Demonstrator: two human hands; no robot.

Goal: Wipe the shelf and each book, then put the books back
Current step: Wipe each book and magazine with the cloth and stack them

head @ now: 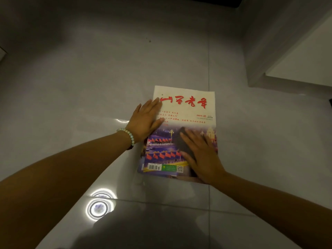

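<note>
A magazine (190, 112) with red lettering on a cream cover and a street photo with red flags lies flat on the grey tiled floor (89, 87); edges of more books show under its lower end. My left hand (146, 121), with a bead bracelet at the wrist, presses flat on the magazine's left edge, fingers straight. My right hand (201, 155) lies flat over a dark cloth (181, 141) on the lower half of the cover, fingers straight and pressing the cloth down.
A white cabinet or shelf unit (296, 51) stands at the upper right, its lower corner close to the magazine. Round ceiling lights reflect in the glossy tiles (98, 208) near my left forearm. A tile joint (208, 60) runs upward past the magazine.
</note>
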